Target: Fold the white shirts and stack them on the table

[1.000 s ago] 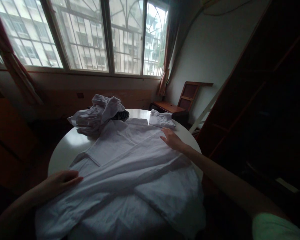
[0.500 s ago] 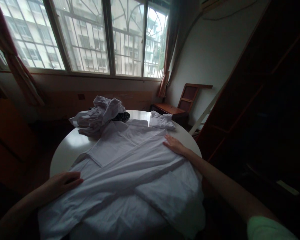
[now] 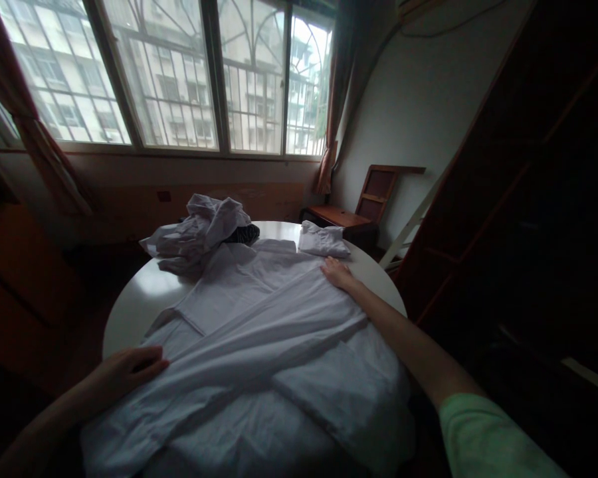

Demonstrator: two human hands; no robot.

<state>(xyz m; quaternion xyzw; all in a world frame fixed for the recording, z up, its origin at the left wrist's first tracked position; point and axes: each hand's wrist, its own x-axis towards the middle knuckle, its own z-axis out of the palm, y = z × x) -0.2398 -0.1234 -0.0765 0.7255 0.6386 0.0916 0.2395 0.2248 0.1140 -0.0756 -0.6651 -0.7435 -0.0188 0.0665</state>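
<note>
A large white shirt (image 3: pixel 259 332) lies spread over the round table, with long creases running diagonally across it and its lower part hanging over the near edge. On the shirt's left side, my left hand (image 3: pixel 134 368) has its thumb and fingers closed on the cloth. My right hand (image 3: pixel 337 272) rests on the far right edge of the shirt, fingers stretched out and fairly flat. A long fold runs between the two hands. Just beyond my right hand sits a neatly folded white garment (image 3: pixel 323 239).
The round white table (image 3: pixel 134 299) carries a crumpled heap of white clothes (image 3: pixel 199 226) at the back left, with a dark patterned cloth (image 3: pixel 244 234) beside it. A wooden chair (image 3: pixel 373 196) stands behind, near the window (image 3: pixel 164 79). Dark wooden furniture (image 3: pixel 478 192) leans along the right.
My right hand has slid slightly up and left along the shirt's edge, and the right forearm and green sleeve have come further in. My left hand has barely moved.
</note>
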